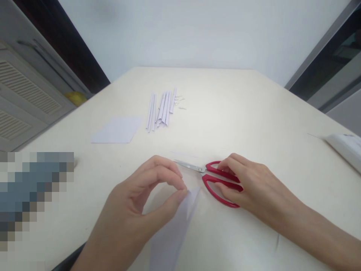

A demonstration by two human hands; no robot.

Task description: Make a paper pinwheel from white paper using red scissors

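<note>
Between the thumb and fingertips of my left hand (146, 203) is pinched the top corner of a white sheet of paper (169, 241). The sheet hangs down toward the bottom edge, narrow and slanted, and my hand hides part of it. Just to the right, a pair of scissors (201, 171) with red handles lies on the table, blades pointing left. My right hand (242, 177) has its fingers and thumb in the red handle loops. The blade tips are close to my left fingertips.
Several rolled paper tubes (166, 107) lie farther back, with small paper scraps (182, 108) beside them. A flat paper sheet (118, 130) rests at left. At the right edge is a white packet (345, 146). A blurred-out patch (28, 192) covers the left side.
</note>
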